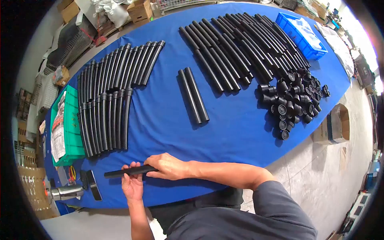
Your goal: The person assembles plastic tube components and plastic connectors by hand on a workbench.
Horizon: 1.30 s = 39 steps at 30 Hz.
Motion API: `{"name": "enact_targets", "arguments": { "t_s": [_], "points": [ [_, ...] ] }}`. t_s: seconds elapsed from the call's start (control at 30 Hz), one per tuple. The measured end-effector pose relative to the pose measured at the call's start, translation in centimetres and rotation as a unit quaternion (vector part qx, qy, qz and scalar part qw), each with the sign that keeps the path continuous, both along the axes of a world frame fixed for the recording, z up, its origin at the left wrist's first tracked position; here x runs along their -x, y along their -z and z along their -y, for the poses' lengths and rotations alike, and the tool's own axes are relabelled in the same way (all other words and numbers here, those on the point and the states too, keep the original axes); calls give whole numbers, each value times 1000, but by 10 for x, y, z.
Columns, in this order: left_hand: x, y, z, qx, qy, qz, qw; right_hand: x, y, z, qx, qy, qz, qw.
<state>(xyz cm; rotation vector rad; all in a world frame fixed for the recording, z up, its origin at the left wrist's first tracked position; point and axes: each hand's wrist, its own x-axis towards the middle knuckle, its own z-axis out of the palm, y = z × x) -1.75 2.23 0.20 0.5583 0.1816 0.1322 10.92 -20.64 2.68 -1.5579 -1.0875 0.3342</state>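
A black tube (pixel 116 173) lies nearly level across my two hands, just above the front of the blue-covered table. My left hand (pixel 133 182) is closed round its middle from below, thumb on the near side. Wrapped over the tube's right end is my right hand (pixel 170 166); whether a cap sits under those fingers is hidden. Two bare black tubes (pixel 194 96) lie side by side at the table's middle. Rows of tubes with caps on their upper ends (pixel 106 120) are laid out on the left.
Many plain black tubes (pixel 240 48) are spread at the back right, beside a blue crate (pixel 316 52). A heap of loose black caps (pixel 294 98) lies on the right. At left stand a green crate (pixel 74 138), a phone (pixel 94 186) and a metal cylinder (pixel 68 193).
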Motion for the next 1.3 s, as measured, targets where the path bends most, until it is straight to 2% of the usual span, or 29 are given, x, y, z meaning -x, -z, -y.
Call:
{"name": "enact_targets", "arguments": {
  "t_s": [0.13, 0.23, 0.33, 0.43, 0.63, 0.73, 0.77, 0.87, 0.97, 1.07, 1.2, 1.3],
  "points": [
    [2, 4, -4, -16, 10, 6, 1000, 2, -1, 1, 17, 17, 47, 999],
    [3, 5, -7, -9, 23, 17, 1000, -3, -4, 1, 7, -16, -47, 999],
    [1, 4, -6, -8, 29, 19, 999, -6, -3, 1, 34, -19, -70, 997],
    [-2, 2, -6, 12, 45, 31, 998, -6, -3, 0, 12, 7, -30, 999],
    [0, 3, -6, -10, 57, 55, 997, -9, -5, 1, 58, -28, -85, 994],
    [-1, 0, -6, 15, 48, 36, 998, 0, -2, -2, -17, 19, -22, 999],
    [0, 2, -7, 29, 49, 33, 998, 4, -2, -1, 5, 34, 31, 999],
    [2, 7, -10, 40, 48, 43, 997, 10, -2, -3, 5, 62, 57, 996],
    [1, 4, -8, 28, 48, 45, 997, -11, -23, 6, 111, -73, -145, 980],
    [-1, 2, -8, 26, 49, 45, 997, -2, 3, -3, 26, 1, -57, 998],
    [-1, -2, -3, 10, 14, 8, 1000, 0, -1, -3, 4, 9, -95, 995],
    [0, -1, -3, 20, 19, 12, 1000, -8, -9, 2, 50, -60, -172, 982]
  ]
}}
